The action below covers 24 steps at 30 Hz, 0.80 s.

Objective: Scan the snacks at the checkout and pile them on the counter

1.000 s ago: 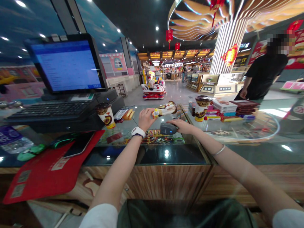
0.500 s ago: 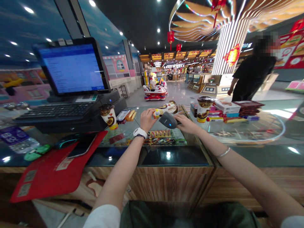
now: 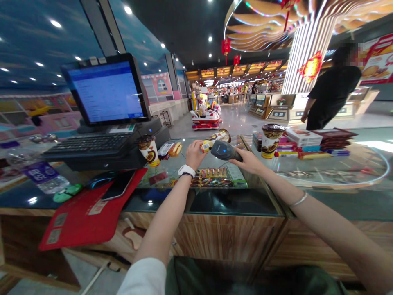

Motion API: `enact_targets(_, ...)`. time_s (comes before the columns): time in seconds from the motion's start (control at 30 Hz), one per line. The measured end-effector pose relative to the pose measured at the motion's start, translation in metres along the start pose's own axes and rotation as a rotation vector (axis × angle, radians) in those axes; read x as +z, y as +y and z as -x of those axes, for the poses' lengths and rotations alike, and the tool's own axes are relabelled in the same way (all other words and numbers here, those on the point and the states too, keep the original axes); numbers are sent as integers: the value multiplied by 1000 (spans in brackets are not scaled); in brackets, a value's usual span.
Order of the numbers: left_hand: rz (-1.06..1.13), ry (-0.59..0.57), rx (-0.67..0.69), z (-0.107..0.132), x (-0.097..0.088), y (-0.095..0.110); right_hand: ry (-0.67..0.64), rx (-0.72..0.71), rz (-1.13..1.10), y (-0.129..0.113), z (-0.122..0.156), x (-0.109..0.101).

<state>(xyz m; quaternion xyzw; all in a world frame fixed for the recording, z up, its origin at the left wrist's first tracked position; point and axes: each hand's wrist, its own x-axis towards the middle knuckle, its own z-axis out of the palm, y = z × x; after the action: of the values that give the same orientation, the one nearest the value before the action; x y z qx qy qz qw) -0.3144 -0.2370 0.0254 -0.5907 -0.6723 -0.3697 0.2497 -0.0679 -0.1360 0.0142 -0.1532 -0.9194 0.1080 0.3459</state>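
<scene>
My left hand (image 3: 194, 154), with a white watch on its wrist, is closed around a snack cup (image 3: 215, 139) lying on its side above the glass counter (image 3: 215, 196). My right hand (image 3: 249, 159) grips a dark handheld barcode scanner (image 3: 224, 150), whose blue light shows. The scanner's head sits right beside the snack cup, partly hiding it.
A till screen (image 3: 106, 90) and keyboard (image 3: 89, 144) stand at the left, with a second snack cup (image 3: 148, 150) and wrapped snacks (image 3: 172, 149) beside them. A phone (image 3: 118, 185) lies on a red mat (image 3: 89, 211). Another cup (image 3: 270, 140) and chocolate boxes (image 3: 310, 141) sit right. A person in black (image 3: 331, 96) stands beyond.
My right hand lifted the scanner off the counter and brought it up against the snack cup in my left hand. The person in black stepped slightly.
</scene>
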Motion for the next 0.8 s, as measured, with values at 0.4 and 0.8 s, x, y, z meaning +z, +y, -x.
enact_targets(0.4, -8, 12, -42, 1, 3, -11, -46, 25, 21, -4, 0, -2)
enact_targets(0.8, -14, 24, -18, 1, 5, -15, -40, 36, 55, -4, 0, 0)
